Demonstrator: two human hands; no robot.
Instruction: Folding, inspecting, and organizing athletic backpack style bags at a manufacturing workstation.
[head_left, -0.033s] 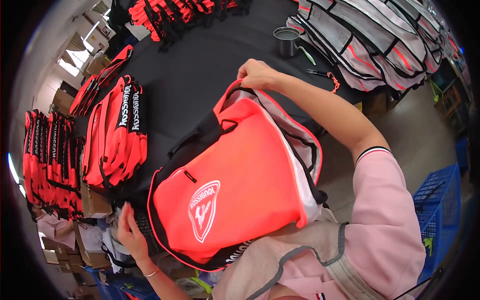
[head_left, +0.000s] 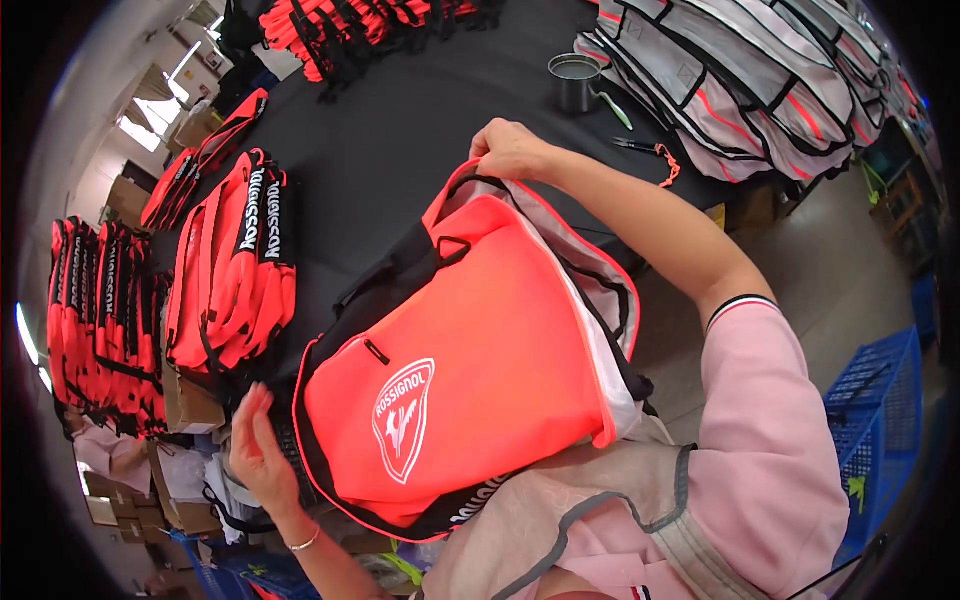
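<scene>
A bright coral-red bag [head_left: 500, 370] with black trim, a black strap and a white shield emblem lies across the near edge of the black table, against my body. Its opening, at the right side, gapes and shows a pale grey lining [head_left: 585, 265]. At the bag's far top corner, my right hand [head_left: 510, 150] is closed on the trimmed edge, fingertips curled out of sight. My left hand [head_left: 262, 455] is beside the bag's near left end, apart from it, with fingers stretched out and nothing held.
Stacked red bags [head_left: 235, 265] stand at the left, and red pieces with black straps [head_left: 370, 30] lie at the back. A metal cup [head_left: 574, 85], thread snips [head_left: 638, 147] and grey bags [head_left: 730, 90] are at the far right. A blue crate [head_left: 880, 410] stands at the right.
My left hand has risen slightly. The bag and my right hand have shifted a little to the left, with the grip kept.
</scene>
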